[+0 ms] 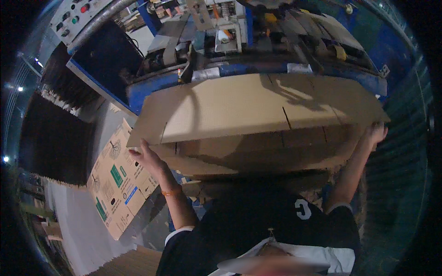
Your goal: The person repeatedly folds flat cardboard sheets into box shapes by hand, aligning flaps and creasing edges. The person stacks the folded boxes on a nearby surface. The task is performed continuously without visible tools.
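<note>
A wide, plain brown cardboard sheet [230, 108] with several cut slots stretches across the space before me. My left hand [149, 158] pinches its near left corner, thumb at the edge, with an orange band on that wrist. At the opposite end, my right hand [377, 133] is closed around the near right corner, its fingers partly hidden. The sheet's far edge lies against the front of a blue machine [271, 70]. More brown cardboard [258, 156] shows below the sheet's near edge, in shadow; whether it is a separate piece I cannot tell.
A control panel [73, 18] with coloured buttons stands at the far left. Printed cardboard [120, 184] lies to the left of my arm. Dark stacked sheets [53, 138] rise further left, and another cardboard stack [129, 264] is at the lower left. Metal guides and rollers cover the machine.
</note>
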`<state>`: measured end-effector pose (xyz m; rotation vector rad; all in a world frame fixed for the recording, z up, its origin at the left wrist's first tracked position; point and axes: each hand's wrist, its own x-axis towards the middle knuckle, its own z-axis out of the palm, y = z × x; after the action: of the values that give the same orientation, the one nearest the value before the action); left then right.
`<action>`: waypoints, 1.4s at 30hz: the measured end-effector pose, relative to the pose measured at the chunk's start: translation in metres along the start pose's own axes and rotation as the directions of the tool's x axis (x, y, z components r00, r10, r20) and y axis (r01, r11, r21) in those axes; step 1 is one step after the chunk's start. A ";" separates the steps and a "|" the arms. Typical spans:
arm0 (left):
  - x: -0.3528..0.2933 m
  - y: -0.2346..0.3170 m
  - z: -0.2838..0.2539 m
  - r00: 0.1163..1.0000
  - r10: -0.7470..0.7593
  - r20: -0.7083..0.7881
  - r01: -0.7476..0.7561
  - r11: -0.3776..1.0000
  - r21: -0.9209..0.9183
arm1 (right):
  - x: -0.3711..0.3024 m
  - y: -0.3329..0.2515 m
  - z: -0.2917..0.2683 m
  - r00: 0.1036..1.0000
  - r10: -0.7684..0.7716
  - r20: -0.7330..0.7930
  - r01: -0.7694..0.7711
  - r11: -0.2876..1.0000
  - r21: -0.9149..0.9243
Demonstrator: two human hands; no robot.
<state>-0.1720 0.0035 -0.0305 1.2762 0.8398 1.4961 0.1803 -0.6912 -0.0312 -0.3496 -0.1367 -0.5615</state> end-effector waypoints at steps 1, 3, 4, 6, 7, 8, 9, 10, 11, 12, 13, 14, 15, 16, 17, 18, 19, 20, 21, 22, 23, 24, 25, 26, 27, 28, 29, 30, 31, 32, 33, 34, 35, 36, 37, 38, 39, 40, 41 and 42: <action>0.001 0.001 0.005 0.999 0.047 0.016 -0.044 0.988 -0.146 | 0.006 0.005 0.008 0.987 -0.157 -0.011 0.142 0.917 -0.372; 0.006 0.007 0.014 0.992 -0.075 0.098 0.084 0.992 -0.093 | 0.007 0.015 0.036 0.959 -0.270 -0.083 0.129 0.680 -0.722; 0.007 0.012 0.018 0.982 -0.143 0.126 0.157 0.982 -0.106 | -0.001 0.021 0.056 0.968 -0.227 -0.106 0.077 0.673 -0.735; 0.006 0.026 0.023 0.937 -0.234 0.260 0.290 0.936 -0.199 | -0.041 0.022 0.095 0.968 -0.247 0.051 0.221 0.736 -0.639; 0.003 0.034 0.025 0.906 -0.286 0.312 0.369 0.895 -0.251 | -0.064 0.026 0.117 0.942 -0.245 0.230 0.333 0.768 -0.547; -0.003 0.042 0.026 0.923 -0.213 0.320 0.262 0.958 -0.115 | -0.091 0.028 0.135 0.929 -0.286 0.235 0.369 0.660 -0.654; -0.013 0.049 0.023 0.930 -0.142 0.339 0.143 0.989 0.024 | -0.127 0.025 0.146 0.900 -0.293 0.322 0.433 0.543 -0.719; -0.026 0.054 0.020 0.923 -0.012 0.384 -0.037 0.992 0.121 | -0.160 0.017 0.154 0.841 -0.256 0.477 0.541 0.413 -0.733; -0.040 0.058 0.018 0.911 -0.025 0.411 -0.025 0.993 0.116 | -0.194 0.022 0.155 0.733 -0.253 0.631 0.672 0.133 -0.728; -0.054 0.060 0.015 0.892 0.026 0.452 -0.062 0.996 0.065 | -0.223 0.025 0.153 0.593 0.015 0.805 0.805 0.007 -0.593; -0.066 0.063 0.013 0.864 0.087 0.497 -0.096 0.995 -0.007 | -0.246 0.028 0.148 0.513 0.300 0.804 0.846 -0.017 -0.533; -0.075 0.064 0.013 0.793 0.140 0.593 -0.200 0.979 0.036 | -0.265 0.039 0.139 0.266 0.450 0.852 0.923 0.136 -0.360; -0.083 0.065 0.014 0.699 0.186 0.690 -0.304 0.951 0.052 | -0.279 0.048 0.130 -0.041 0.561 0.827 0.935 0.312 -0.166; -0.090 0.065 0.015 0.565 0.268 0.780 -0.432 0.902 0.002 | -0.285 0.057 0.123 -0.046 0.588 0.808 0.921 0.339 -0.194; -0.096 0.065 0.018 0.464 0.293 0.836 -0.568 0.822 0.028 | -0.289 0.065 0.116 -0.091 0.688 0.720 0.917 0.339 -0.209; -0.098 0.065 0.021 0.306 0.241 0.921 -0.645 0.764 0.015 | -0.290 0.069 0.111 -0.082 0.640 0.764 0.905 0.369 -0.212; -0.100 0.064 0.025 0.156 0.150 0.976 -0.706 0.708 0.004 | -0.291 0.074 0.108 -0.084 0.654 0.752 0.901 0.372 -0.224; -0.101 0.064 0.028 0.061 0.113 0.992 -0.770 0.638 -0.025 | -0.291 0.076 0.108 -0.064 0.642 0.764 0.895 0.375 -0.241; -0.101 0.063 0.031 -0.021 0.078 0.997 -0.814 0.577 -0.062 | -0.289 0.078 0.109 -0.094 0.684 0.724 0.895 0.376 -0.239; -0.102 0.062 0.032 -0.116 0.034 0.993 -0.850 0.514 -0.117 | -0.288 0.078 0.110 -0.103 0.703 0.703 0.890 0.381 -0.250; -0.101 0.061 0.033 -0.123 0.014 0.992 -0.856 0.504 -0.113 | -0.287 0.078 0.113 -0.116 0.720 0.684 0.886 0.387 -0.257; -0.100 0.060 0.034 -0.143 -0.003 0.990 -0.863 0.489 -0.123 | -0.284 0.078 0.115 -0.123 0.723 0.680 0.891 0.383 -0.245; -0.097 0.058 0.035 -0.149 0.002 0.989 -0.875 0.466 -0.133 | -0.280 0.078 0.117 -0.132 0.724 0.677 0.896 0.379 -0.231; -0.095 0.057 0.036 -0.157 -0.025 0.987 -0.873 0.470 -0.127 | -0.274 0.081 0.118 -0.167 0.749 0.642 0.905 0.374 -0.201; -0.091 0.055 0.038 -0.153 -0.028 0.988 -0.877 0.464 -0.122 | -0.267 0.085 0.119 -0.129 0.743 0.656 0.925 0.328 -0.189; -0.087 0.054 0.041 -0.174 -0.022 0.985 -0.879 0.453 -0.145 | -0.257 0.089 0.120 -0.114 0.763 0.637 0.947 0.277 -0.163; -0.083 0.052 0.046 -0.148 -0.003 0.989 -0.876 0.465 -0.129 | -0.247 0.096 0.121 -0.097 0.769 0.632 0.966 0.224 -0.125; -0.079 0.050 0.052 -0.145 0.027 0.989 -0.871 0.470 -0.141 | -0.239 0.103 0.122 -0.086 0.781 0.619 0.960 0.232 -0.159; -0.076 0.048 0.059 -0.126 0.059 0.990 -0.866 0.481 -0.139 | -0.232 0.112 0.124 -0.078 0.778 0.623 0.955 0.238 -0.178; -0.074 0.047 0.065 -0.139 0.036 0.990 -0.887 0.439 -0.141 | -0.228 0.120 0.129 -0.041 0.756 0.654 0.952 0.229 -0.204; -0.075 0.045 0.070 -0.157 0.125 0.980 -0.861 0.469 -0.198 | -0.229 0.132 0.134 0.040 0.757 0.652 0.890 0.270 -0.369; -0.076 0.045 0.072 -0.145 0.176 0.974 -0.837 0.504 -0.216 | -0.238 0.146 0.140 0.151 0.749 0.646 0.791 0.301 -0.533; -0.078 0.045 0.074 -0.128 0.226 0.966 -0.813 0.534 -0.233 | -0.249 0.161 0.149 0.285 0.787 0.547 0.631 0.276 -0.725; -0.081 0.046 0.073 -0.113 0.232 0.966 -0.790 0.569 -0.229 | -0.258 0.176 0.159 0.366 0.845 0.390 0.382 0.245 -0.891; -0.083 0.047 0.071 -0.098 0.234 0.967 -0.765 0.605 -0.224 | -0.269 0.194 0.168 0.359 0.915 0.185 0.050 0.180 -0.982; -0.085 0.048 0.068 -0.108 0.207 0.972 -0.751 0.623 -0.216 | -0.281 0.219 0.177 0.430 0.898 0.091 -0.037 0.118 -0.992; -0.085 0.049 0.067 -0.055 0.199 0.978 -0.685 0.705 -0.182 | -0.289 0.242 0.186 0.424 0.902 0.084 -0.142 0.157 -0.977; -0.083 0.050 0.067 -0.029 0.168 0.985 -0.628 0.764 -0.148 | -0.289 0.261 0.192 0.383 0.923 0.043 -0.125 0.098 -0.987; -0.078 0.049 0.070 0.038 0.183 0.982 -0.550 0.825 -0.132 | -0.289 0.278 0.196 0.297 0.954 0.029 -0.114 0.066 -0.991; -0.074 0.048 0.074 0.228 0.174 0.958 -0.441 0.896 -0.057 | -0.291 0.289 0.197 0.273 0.961 0.048 -0.088 0.075 -0.993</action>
<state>-0.1115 -0.0870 0.0066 2.2568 -0.1270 0.5677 0.0864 -0.2468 0.0054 -1.7383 -0.5059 0.6588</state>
